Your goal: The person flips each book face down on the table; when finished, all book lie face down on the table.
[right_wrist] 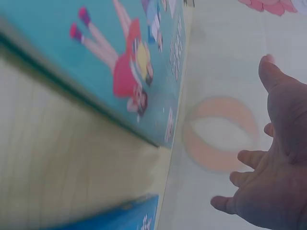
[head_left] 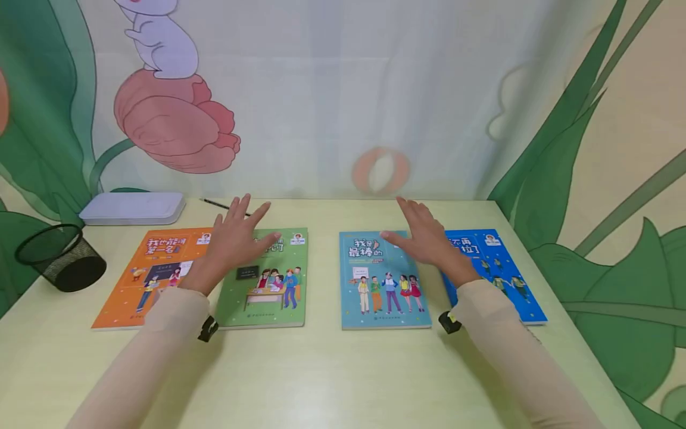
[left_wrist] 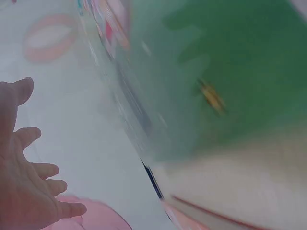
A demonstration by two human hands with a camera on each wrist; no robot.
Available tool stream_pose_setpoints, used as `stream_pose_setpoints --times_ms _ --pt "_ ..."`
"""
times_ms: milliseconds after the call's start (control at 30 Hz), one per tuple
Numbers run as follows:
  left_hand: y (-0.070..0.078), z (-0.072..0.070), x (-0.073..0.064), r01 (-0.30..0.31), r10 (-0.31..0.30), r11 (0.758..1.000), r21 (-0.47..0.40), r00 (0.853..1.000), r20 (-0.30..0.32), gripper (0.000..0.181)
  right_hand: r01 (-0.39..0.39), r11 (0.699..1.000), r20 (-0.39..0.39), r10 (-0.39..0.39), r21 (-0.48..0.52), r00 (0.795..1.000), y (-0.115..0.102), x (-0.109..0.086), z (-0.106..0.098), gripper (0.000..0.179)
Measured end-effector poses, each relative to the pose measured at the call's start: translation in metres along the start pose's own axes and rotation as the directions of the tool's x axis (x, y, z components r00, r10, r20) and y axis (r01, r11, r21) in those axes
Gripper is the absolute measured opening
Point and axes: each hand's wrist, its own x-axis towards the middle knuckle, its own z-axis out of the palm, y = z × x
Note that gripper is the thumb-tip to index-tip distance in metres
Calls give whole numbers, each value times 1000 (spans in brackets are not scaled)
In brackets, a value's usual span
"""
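Lying flat, the green book (head_left: 268,283) shows cartoon figures.

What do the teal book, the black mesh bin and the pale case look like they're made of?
Teal book: probably paper or card, smooth; the flat printed cover and slim thickness suggest it. Black mesh bin: likely coated metal; its walls are fine, see-through netting. Pale case: perhaps plastic, judging by its rounded, plain, smooth shell.
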Motion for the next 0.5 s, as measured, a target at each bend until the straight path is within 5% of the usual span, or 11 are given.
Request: stream_pose_setpoints --times_ms 500 --pt "92 10 18 -240 240 971 -23 970 29 69 -97 986 57 90 133 994 53 -11 -38 93"
